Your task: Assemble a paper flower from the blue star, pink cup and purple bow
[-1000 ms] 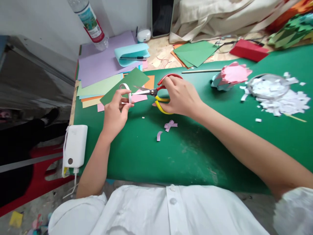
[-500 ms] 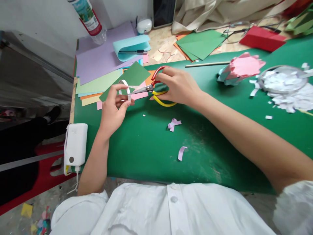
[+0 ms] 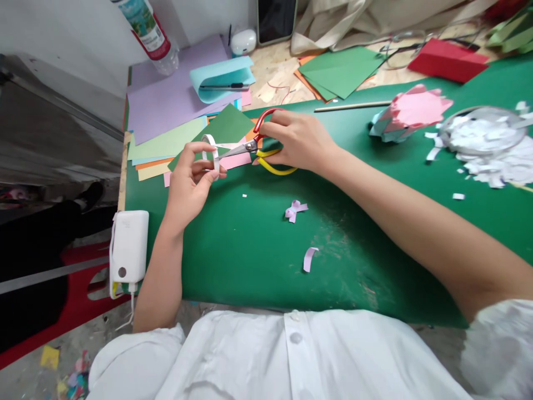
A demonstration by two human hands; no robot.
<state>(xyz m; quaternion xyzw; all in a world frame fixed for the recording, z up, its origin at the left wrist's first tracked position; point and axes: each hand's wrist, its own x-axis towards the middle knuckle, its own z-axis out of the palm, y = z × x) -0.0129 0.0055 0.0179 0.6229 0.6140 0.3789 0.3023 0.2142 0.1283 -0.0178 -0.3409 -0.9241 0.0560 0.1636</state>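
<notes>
My left hand (image 3: 189, 183) grips a narrow white roll of tape (image 3: 216, 158) upright between thumb and fingers. In my right hand (image 3: 297, 139) are scissors (image 3: 251, 146) with one red and one yellow handle loop. Their blades are parted and point left, the tips close to the roll's edge; whether they touch it I cannot tell. Below the scissors lie a small lilac paper bow (image 3: 295, 211) and a curved lilac paper strip (image 3: 309, 259). A tiny white scrap (image 3: 244, 195) rests on the green tabletop near my left hand.
Coloured paper sheets (image 3: 166, 139) lie at the back left, with a bottle (image 3: 150, 39) on them. A pink paper flower (image 3: 416, 114), a thin stick (image 3: 352, 106) and a dish of white scraps (image 3: 483, 133) are at right. A white power bank (image 3: 131, 247) is at the left edge.
Both hands, with the tape roll and scissors, have shifted very slightly left in the view. The blades remain parted beside the roll.
</notes>
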